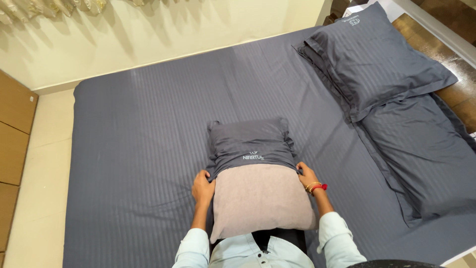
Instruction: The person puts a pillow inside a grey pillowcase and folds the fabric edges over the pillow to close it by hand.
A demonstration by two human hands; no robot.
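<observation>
1. Left hand (202,187) is held at the left edge of the pillow (260,203), fingers curled shut on the hem of the cover (249,144), knuckles up
2. Right hand (306,174) is held at the right edge, fingers closed on the cover hem there; red and gold bangles (316,187) are worn at the wrist
3. Both forearms are stretched forward, roughly parallel, one each side of the pillow; pale blue sleeves (335,234) are rolled above the wrists
4. The pillow is laid lengthwise on the bed (139,149) just in front of the torso; its far half is sheathed in the dark grey striped cover, its near half is left bare, beige
5. The cover's far end is seen slack and creased
6. A second cased pillow (374,57) is laid at upper right, well apart, over a flat grey case (421,159)
7. The bed is covered by a grey striped sheet; a cream wall (163,34) is seen behind, wood panels (12,139) at left
8. Nothing is placed between hands and pillow
</observation>
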